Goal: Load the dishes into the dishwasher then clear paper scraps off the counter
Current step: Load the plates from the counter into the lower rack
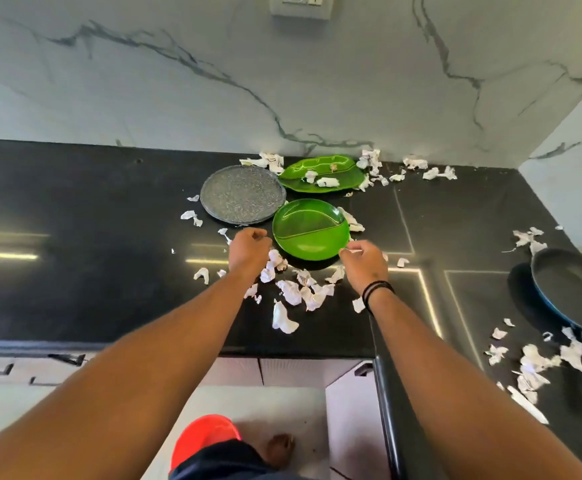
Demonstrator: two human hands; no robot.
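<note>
Both arms reach forward over the black worktop, hands near each other either side of a round green divided plate. The left hand hovers knuckles-up with fingers curled, just left of the plate; whether it holds anything cannot be told. The right hand, black bands at the wrist, pinches the plate's near right rim between thumb and fingertips. The plate lies flat and empty. Behind it, against the marble wall, a leaf-shaped green plate carries a few torn paper scraps. Beside that, to the left, sits a speckled grey plate, bare. White paper scraps litter the worktop around the plates and between the forearms, with more near a dark pan at the right edge.
</note>
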